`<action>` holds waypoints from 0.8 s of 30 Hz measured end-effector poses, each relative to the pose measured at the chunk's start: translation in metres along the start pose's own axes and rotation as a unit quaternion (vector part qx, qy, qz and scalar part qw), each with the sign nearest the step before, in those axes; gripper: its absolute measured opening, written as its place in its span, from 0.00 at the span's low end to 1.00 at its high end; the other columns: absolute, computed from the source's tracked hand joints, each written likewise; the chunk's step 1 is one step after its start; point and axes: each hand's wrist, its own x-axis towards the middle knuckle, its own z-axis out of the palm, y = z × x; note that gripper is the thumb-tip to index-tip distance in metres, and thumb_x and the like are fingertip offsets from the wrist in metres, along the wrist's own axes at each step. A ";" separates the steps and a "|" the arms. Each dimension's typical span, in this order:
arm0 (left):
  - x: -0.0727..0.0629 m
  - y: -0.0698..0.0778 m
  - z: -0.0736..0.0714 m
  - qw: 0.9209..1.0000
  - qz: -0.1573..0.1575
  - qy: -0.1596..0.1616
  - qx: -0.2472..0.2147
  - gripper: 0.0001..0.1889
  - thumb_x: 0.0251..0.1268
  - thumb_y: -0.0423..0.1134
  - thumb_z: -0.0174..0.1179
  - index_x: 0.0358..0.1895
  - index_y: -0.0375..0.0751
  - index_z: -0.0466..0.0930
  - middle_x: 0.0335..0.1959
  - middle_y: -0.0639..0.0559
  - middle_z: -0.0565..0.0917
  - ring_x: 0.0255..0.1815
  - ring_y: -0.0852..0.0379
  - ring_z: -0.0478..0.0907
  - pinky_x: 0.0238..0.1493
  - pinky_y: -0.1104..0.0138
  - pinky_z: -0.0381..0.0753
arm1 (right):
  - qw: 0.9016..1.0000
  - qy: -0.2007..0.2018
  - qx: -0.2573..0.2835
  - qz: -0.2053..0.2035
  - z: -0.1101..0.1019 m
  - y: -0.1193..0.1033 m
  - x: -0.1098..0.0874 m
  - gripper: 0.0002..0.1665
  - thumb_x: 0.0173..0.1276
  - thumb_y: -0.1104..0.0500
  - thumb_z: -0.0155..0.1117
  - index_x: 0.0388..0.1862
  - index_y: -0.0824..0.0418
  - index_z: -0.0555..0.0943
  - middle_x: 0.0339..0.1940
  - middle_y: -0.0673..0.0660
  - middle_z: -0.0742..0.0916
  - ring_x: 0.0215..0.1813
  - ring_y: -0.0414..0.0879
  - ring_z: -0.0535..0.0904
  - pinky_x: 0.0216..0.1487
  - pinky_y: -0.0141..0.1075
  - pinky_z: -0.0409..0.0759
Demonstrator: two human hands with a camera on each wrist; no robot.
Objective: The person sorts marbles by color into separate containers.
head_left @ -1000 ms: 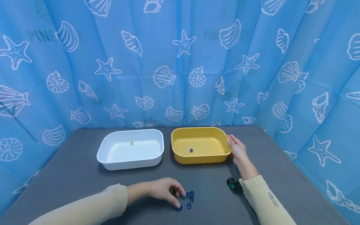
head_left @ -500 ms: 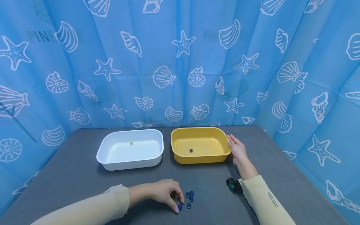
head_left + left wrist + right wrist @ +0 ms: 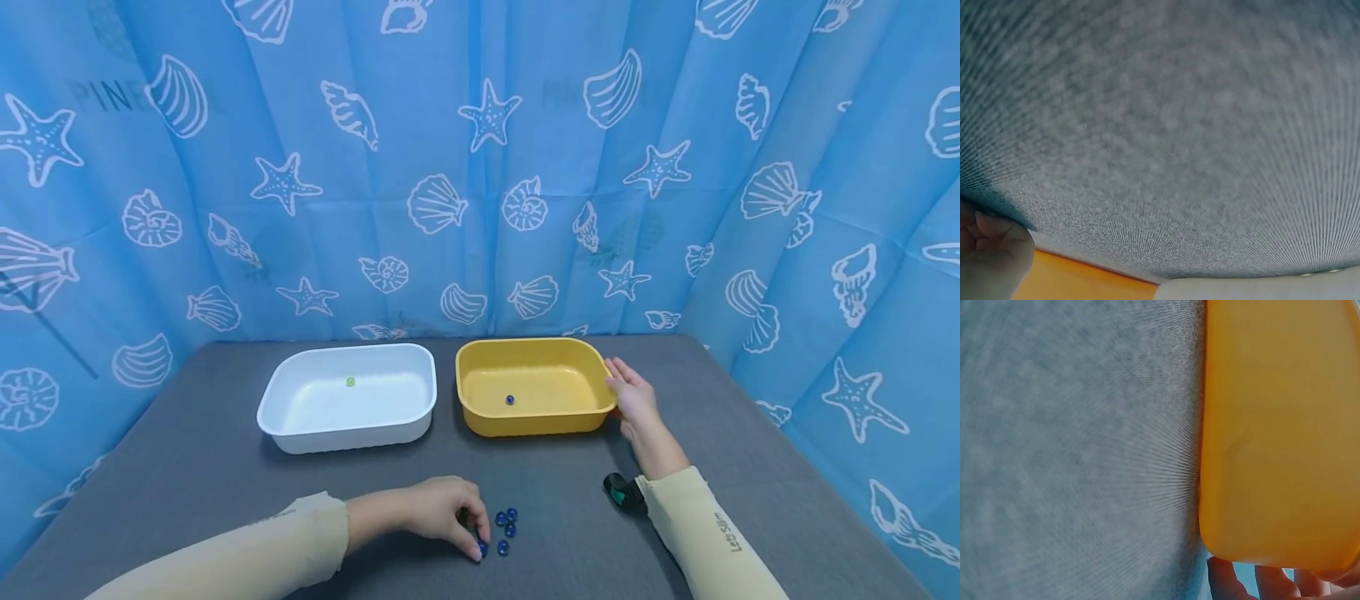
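My left hand (image 3: 444, 510) is low over the table, thumb and fingertips closed around a small blue bead (image 3: 483, 548). Just right of those fingertips lie several more blue beads (image 3: 503, 547), loose on the cloth. In the left wrist view the curled fingers (image 3: 997, 240) show at the lower left, and the bead is hidden there. My right hand (image 3: 637, 406) grips the right end of a yellow bin (image 3: 540, 427), thumb at the rim. The right wrist view shows its fingertips (image 3: 1275, 584) against the bin's end wall. A single blue bead (image 3: 510, 400) sits inside the bin.
Left of the yellow bin stands a white bin (image 3: 348, 442) with one small green bead (image 3: 350, 382) in it. Grey cloth (image 3: 555, 550) covers the table. A black device (image 3: 625, 493) is at the right wrist. Behind hangs a blue shell-print curtain (image 3: 420, 125).
My left thumb and fingers first opened off the blue bead, then came together around it again. The right hand and both bins have stayed put.
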 end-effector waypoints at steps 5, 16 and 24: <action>-0.009 0.025 -0.006 1.000 -0.010 0.009 -0.004 0.04 0.63 0.39 0.66 0.39 0.46 0.85 0.31 0.65 0.73 0.34 0.70 0.69 0.36 0.74 0.69 | 1.000 0.002 -0.001 -0.001 0.001 0.000 0.000 0.32 0.81 0.62 0.40 0.79 0.54 0.49 0.77 0.51 0.60 0.76 0.44 0.53 0.71 0.41 0.58; -0.016 0.033 -0.017 0.992 -0.056 0.068 -0.089 0.02 0.66 0.35 0.63 0.38 0.41 0.82 0.30 0.60 0.75 0.31 0.67 0.70 0.33 0.73 0.70 | 1.000 -0.001 -0.002 0.006 0.002 -0.003 -0.002 0.31 0.81 0.61 0.40 0.79 0.53 0.49 0.77 0.50 0.60 0.76 0.44 0.53 0.71 0.41 0.58; -0.016 0.036 -0.034 0.988 -0.058 0.116 -0.085 0.06 0.68 0.37 0.61 0.42 0.38 0.81 0.31 0.59 0.77 0.32 0.64 0.71 0.34 0.71 0.71 | 1.000 0.002 -0.004 0.005 0.001 -0.001 -0.001 0.31 0.81 0.61 0.40 0.79 0.53 0.49 0.77 0.50 0.60 0.76 0.44 0.53 0.71 0.41 0.58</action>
